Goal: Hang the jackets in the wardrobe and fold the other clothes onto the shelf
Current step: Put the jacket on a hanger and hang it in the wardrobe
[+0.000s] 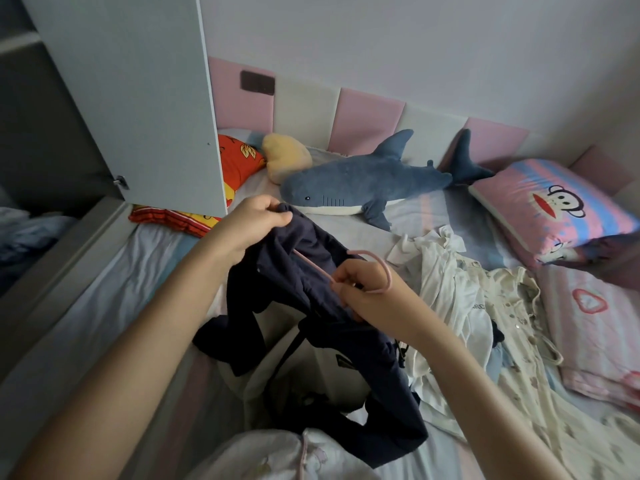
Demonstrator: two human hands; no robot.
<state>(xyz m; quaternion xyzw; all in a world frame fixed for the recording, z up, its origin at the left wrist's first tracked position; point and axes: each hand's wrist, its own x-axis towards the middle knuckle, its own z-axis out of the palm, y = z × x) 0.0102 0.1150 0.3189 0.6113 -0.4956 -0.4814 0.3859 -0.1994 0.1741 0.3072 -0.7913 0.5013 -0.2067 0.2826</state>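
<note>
A dark navy jacket [322, 327] hangs over the bed between my hands. My left hand [258, 221] grips its upper edge, near the shoulder. My right hand [365, 296] pinches a pink hanger [381, 268] by the neck, and the hanger's arm runs under the navy fabric. A heap of white and cream clothes [460, 306] lies on the bed to the right. The wardrobe's grey door [138, 98] stands open at upper left, with the dim wardrobe inside [41, 133] beside it.
A blue shark plush [367, 185], a yellow plush [284, 157] and an orange pillow [239, 161] lie by the padded headboard. A pink monkey pillow [550, 209] sits at right. A white bag [311, 372] lies under the jacket. Folded blue cloth [24, 233] rests inside the wardrobe.
</note>
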